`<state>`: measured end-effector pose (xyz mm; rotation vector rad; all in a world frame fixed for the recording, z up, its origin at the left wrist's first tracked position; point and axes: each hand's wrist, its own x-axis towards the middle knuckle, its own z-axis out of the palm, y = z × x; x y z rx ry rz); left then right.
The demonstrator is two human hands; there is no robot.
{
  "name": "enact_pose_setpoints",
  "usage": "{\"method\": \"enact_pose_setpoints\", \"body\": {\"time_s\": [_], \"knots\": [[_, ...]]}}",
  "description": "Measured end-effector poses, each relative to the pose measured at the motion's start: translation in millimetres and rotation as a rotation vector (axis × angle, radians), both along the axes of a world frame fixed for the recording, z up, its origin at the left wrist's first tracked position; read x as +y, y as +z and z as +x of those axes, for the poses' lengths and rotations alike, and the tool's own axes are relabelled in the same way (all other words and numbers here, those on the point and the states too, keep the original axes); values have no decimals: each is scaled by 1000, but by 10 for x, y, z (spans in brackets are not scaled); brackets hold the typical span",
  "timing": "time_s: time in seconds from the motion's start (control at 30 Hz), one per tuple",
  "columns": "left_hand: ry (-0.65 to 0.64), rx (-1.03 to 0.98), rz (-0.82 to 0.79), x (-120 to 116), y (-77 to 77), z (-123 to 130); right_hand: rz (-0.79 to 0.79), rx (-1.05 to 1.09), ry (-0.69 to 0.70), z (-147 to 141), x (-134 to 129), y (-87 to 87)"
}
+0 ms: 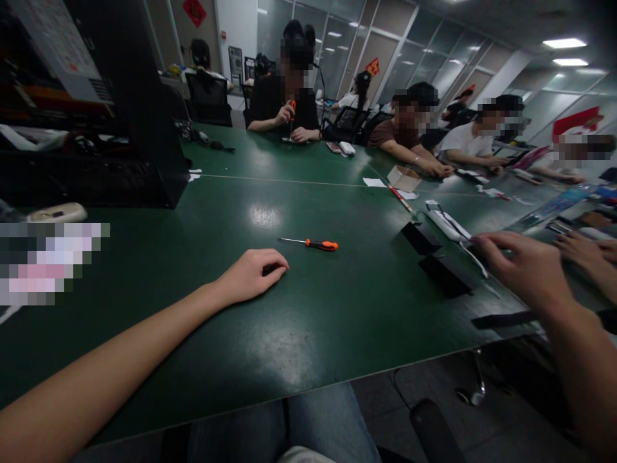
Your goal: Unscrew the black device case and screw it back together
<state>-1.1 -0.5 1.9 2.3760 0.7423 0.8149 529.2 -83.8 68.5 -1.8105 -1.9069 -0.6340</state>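
My left hand rests on the green table, its fingers curled and the thumb tip against them. No object shows in it. Just beyond it lies a screwdriver with an orange and black handle, its metal shaft pointing left. Off to the right, my right hand is raised, thumb and fingers pinched on the near end of a thin dark strip-like thing. That thing reaches over a long white object; its exact kind is unclear. Two black angled pieces sit left of this hand.
A black rack stands at the left. Farther back are a small open box, a white paper and a red-and-white stick. Across the table a person holds an orange screwdriver. Another person's hands are at the right edge.
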Motion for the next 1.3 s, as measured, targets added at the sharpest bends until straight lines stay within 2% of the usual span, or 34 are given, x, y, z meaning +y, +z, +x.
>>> {"method": "enact_pose_setpoints", "body": {"time_s": [0.1, 0.17, 0.37, 0.43, 0.5, 0.63, 0.7, 0.87, 0.97, 1.13, 1.3], "knots": [[3, 7, -2, 1, 0, -5, 69, 50, 67, 58, 111, 215], [3, 14, -3, 1, 1, -5, 72, 100, 91, 51, 184, 187], [-10, -10, 10, -6, 12, 3, -89, 164, 136, -47, 356, -425], [-13, -19, 14, -9, 16, 4, -122, 169, 138, -51, 377, -515], [-9, -19, 12, -11, 19, 4, -143, 171, 134, -28, 385, -481], [-11, -14, 0, -16, 29, 4, -146, 173, 98, 39, 404, -268], [-9, -9, 0, -19, 38, 3, -162, 171, 88, 37, 419, -226], [-9, 1, 1, -21, 43, -3, -290, 155, 127, -73, 425, -393], [-8, -2, 9, -17, 33, -5, -283, 147, 110, -97, 400, -481], [-9, 2, 17, -12, 22, 0, -242, 148, 68, -43, 386, -505], [-12, 8, 18, -6, 15, 0, -319, 162, 108, -10, 435, -478]]}}
